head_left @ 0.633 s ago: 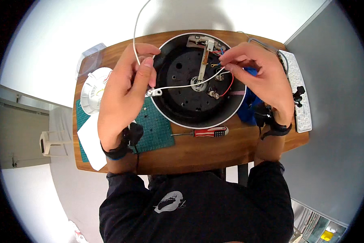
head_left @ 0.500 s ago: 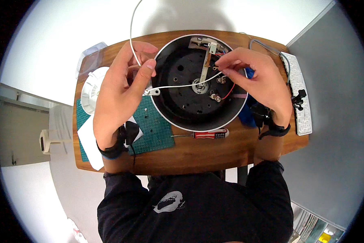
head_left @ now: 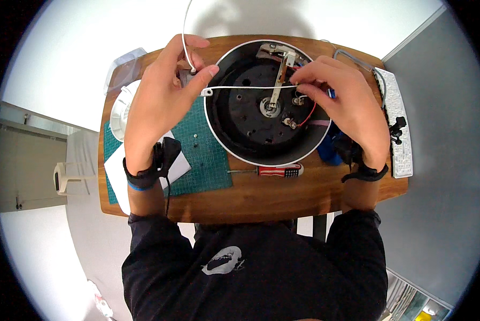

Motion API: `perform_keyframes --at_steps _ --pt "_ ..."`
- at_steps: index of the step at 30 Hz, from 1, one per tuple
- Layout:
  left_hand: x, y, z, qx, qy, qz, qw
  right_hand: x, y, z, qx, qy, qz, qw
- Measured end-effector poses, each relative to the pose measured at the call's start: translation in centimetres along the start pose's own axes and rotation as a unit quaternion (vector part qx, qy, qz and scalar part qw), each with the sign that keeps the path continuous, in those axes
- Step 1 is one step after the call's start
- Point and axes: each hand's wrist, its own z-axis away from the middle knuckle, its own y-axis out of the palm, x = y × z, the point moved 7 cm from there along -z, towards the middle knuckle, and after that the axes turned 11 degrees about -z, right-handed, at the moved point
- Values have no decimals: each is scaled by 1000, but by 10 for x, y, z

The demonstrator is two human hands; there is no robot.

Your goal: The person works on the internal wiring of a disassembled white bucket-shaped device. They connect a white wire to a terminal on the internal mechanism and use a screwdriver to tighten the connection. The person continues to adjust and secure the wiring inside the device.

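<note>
My left hand [head_left: 162, 104] is closed around a small component [head_left: 187, 78] with a metal tab [head_left: 207, 92] and white wire [head_left: 240, 87], much of it hidden by fingers. The wire runs across an open round black appliance housing [head_left: 250, 139] to my right hand [head_left: 347, 104], whose thumb and index finger pinch it near the housing's right side. Inside the housing are a metal strip [head_left: 277, 84], a central round fitting [head_left: 270, 109], red wires and small metal terminals [head_left: 289, 123].
A wooden table [head_left: 272, 192] holds a green cutting mat [head_left: 208, 171], white paper [head_left: 120, 176], a white plastic part [head_left: 120, 117], a clear tray [head_left: 123, 64], a red-handled screwdriver [head_left: 280, 170], blue material [head_left: 328, 150] and a white rectangular board [head_left: 397, 160] with a black clamp [head_left: 396, 129].
My left hand has risen with the component, and my right hand has shifted slightly up and right. The white wire between them now lies higher and straighter across the housing.
</note>
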Motion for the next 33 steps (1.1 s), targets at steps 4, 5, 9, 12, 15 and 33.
perform_keyframes --at_steps 4,5,9,12,15,33 --pt "1 -2 -2 1 7 -9 1000 -2 -1 3 4 72 -75 995" --pt "0 -3 -2 3 11 -4 1000 -3 0 5 2 51 -85 995" --pt "-1 -4 0 13 10 1 1000 0 1 6 -18 -15 -72 997" --pt "-2 -1 3 19 16 11 1000 -1 -1 9 -35 69 -117 990" --pt "-4 2 7 38 15 49 998 -3 -9 13 -37 29 -62 997" --pt "-44 17 16 172 92 -72 978 -14 -8 26 -8 75 -94 993"
